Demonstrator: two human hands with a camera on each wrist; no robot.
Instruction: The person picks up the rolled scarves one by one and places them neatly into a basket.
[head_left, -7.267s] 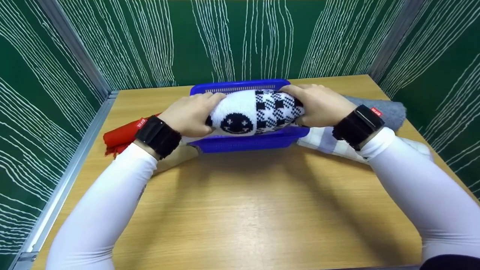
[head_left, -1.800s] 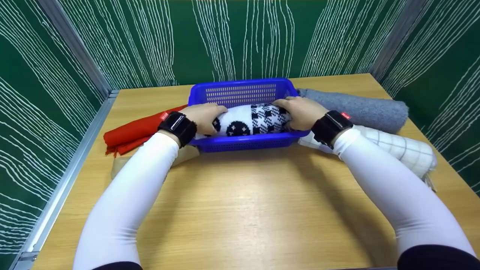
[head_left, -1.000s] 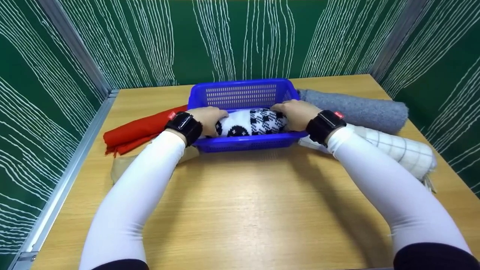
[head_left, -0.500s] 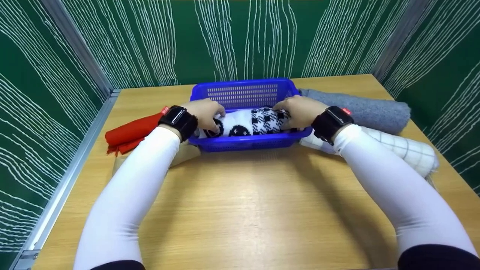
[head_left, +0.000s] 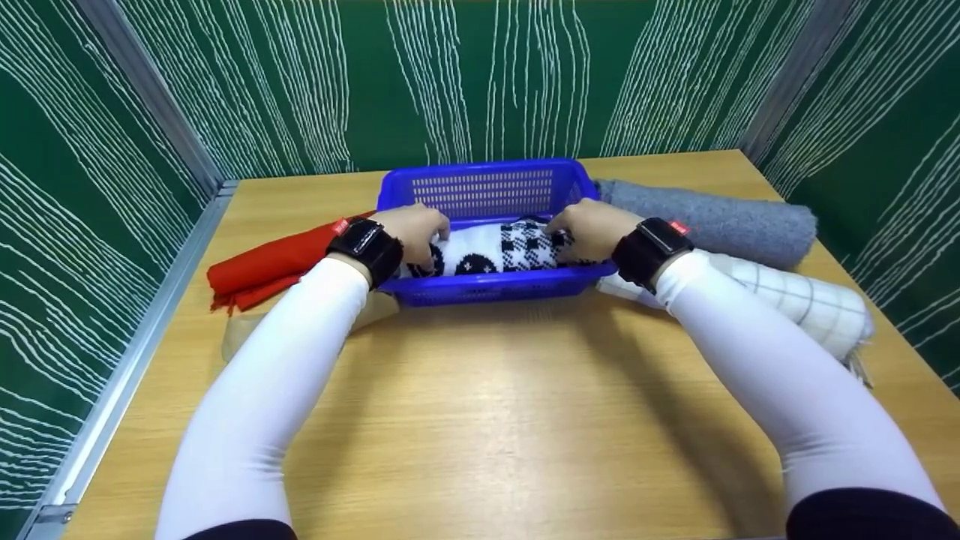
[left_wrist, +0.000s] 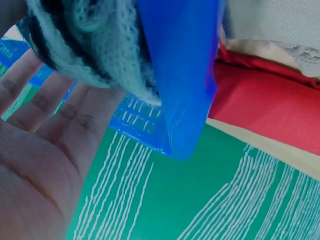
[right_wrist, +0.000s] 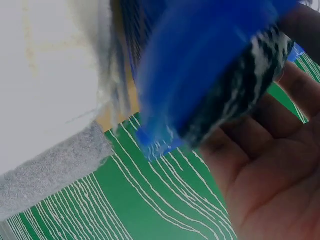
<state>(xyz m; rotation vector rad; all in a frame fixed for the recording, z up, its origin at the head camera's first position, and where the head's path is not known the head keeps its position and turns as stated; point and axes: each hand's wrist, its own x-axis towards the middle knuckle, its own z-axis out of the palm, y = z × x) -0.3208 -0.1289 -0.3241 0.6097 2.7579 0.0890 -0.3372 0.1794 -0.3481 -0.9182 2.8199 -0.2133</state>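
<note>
A rolled knit scarf (head_left: pixel 480 251), white with black smiley faces on the left half and black-and-white check on the right, lies lengthwise inside a blue plastic basket (head_left: pixel 487 279). At its left end my left hand (head_left: pixel 409 231) holds it, thumb on the near side and fingers on the far side. My right hand (head_left: pixel 596 227) grips the checked end in the same way. In the left wrist view the fingers (left_wrist: pixel 70 115) reach along the knit roll, close by the basket wall. Dark checked knit (right_wrist: pixel 240 85) sits between thumb and fingers in the right wrist view.
Left of the basket lie a red roll of cloth (head_left: pixel 277 262) and a beige one (head_left: pixel 244 330), partly behind my arm. To the right are a grey roll (head_left: pixel 720 221) and a white checked roll (head_left: pixel 802 292). Green panels (head_left: pixel 487 90) enclose the wooden table (head_left: pixel 495 420).
From above the basket, both hands have come down with the scarf, which now lies inside, below the rim. Over the last second the hands have shifted only slightly at its ends.
</note>
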